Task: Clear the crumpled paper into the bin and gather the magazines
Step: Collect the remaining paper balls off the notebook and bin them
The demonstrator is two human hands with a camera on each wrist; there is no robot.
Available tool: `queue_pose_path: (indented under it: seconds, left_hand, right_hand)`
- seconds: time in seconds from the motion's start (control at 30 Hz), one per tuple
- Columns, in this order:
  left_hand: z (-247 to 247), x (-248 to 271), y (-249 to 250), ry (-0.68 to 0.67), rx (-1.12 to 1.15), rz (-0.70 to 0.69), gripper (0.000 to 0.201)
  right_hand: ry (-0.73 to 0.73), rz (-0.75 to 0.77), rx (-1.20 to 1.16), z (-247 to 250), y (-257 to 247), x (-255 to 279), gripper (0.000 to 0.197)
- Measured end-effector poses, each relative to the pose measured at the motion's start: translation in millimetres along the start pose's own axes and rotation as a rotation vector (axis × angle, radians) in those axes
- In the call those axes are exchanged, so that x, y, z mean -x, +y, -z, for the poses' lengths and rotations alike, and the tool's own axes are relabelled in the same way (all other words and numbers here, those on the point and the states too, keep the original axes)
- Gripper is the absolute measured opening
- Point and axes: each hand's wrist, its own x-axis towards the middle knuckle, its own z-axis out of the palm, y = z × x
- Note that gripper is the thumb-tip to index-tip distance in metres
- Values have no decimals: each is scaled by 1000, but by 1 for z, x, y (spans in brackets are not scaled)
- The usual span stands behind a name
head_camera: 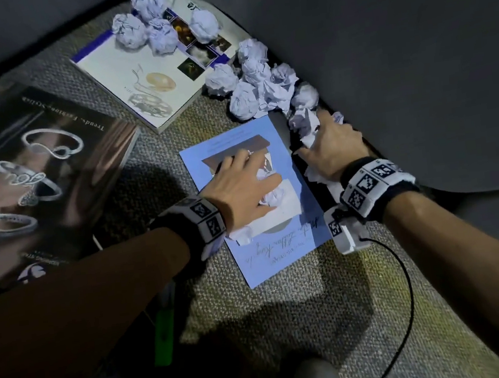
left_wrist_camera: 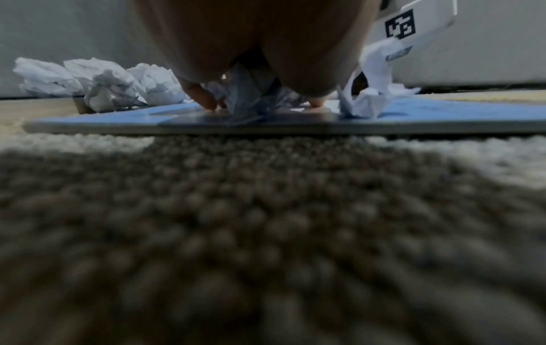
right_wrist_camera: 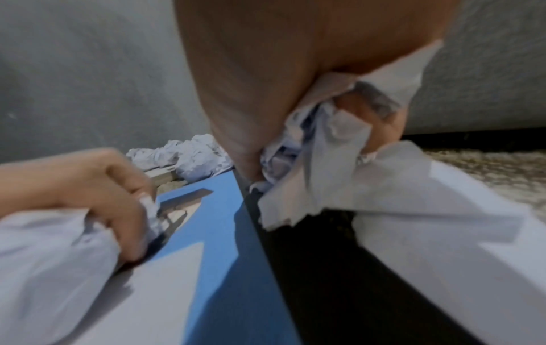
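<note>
left hand (head_camera: 243, 186), right hand (head_camera: 333, 150), both gripping crumpled paper (head_camera: 305, 125)

Bare forearms; each wrist wears a black band (head_camera: 377, 187) with white square-code tags and a cable

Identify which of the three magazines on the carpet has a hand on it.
The blue magazine, nearest the person: the left hand grips crumpled paper on its cover. The dark jewellery magazine and white one lie untouched.

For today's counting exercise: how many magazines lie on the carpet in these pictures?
3. A dark jewellery magazine at far left, a white magazine at top centre beneath paper balls, and a blue magazine in the middle. Others may be hidden.
</note>
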Motion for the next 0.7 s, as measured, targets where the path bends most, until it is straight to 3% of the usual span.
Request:
queue_pose_path:
  seconds: [0.2, 0.37, 0.53, 0.7]
  left_hand:
    - [11, -16, -4, -36, 47, 50, 47]
    - [22, -21, -13, 106, 423, 221, 46]
    - [39, 3, -21, 192, 460, 275, 53]
    - [62, 61, -44, 306, 645, 376, 42]
  right_hand:
    - [87, 54, -25, 2, 3, 3, 49]
    - [103, 70, -163, 13, 6, 13, 43]
    - [136, 120, -339, 27, -14, 31, 36]
    - [125, 149, -465, 41, -63, 67, 30]
